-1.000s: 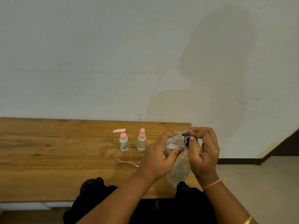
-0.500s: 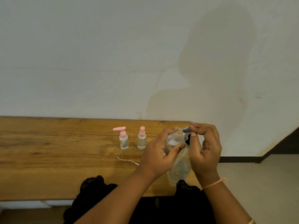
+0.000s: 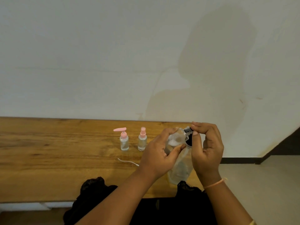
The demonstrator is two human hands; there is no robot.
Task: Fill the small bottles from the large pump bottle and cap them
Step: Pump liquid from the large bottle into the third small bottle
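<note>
A pale wall (image 3: 113, 54), stained and shadowed at the right, is seen behind a long wooden table (image 3: 48, 159) with visible grain. Both bare forearms are raised from the bottom edge over the table's right end. The left hand (image 3: 159, 155) is curled around the upper part of a clear, soft-looking big bottle (image 3: 179, 166), with the thumb pressed across its front; the bottle is held tilted, its neck pointing up and to the right, its base near the table's front edge, and whether it touches the wood cannot be told. The right hand (image 3: 207, 146) is closed in a pinch, thumb and fingertips set on the black cap (image 3: 188, 135) at the bottle's neck; a thin pink band is worn at that wrist. Dark cloth (image 3: 94, 192) is seen below the table's front edge. To the left of the hands, 2 small clear bottles stand upright and close together, apart from each other: a pump bottle (image 3: 124, 140) with a pink spout pointing left, and a spray bottle (image 3: 142, 139) with a pink top, both capped. A thin white tube (image 3: 128, 161) lies on the wood in front of them, partly hidden by the left hand.
</note>
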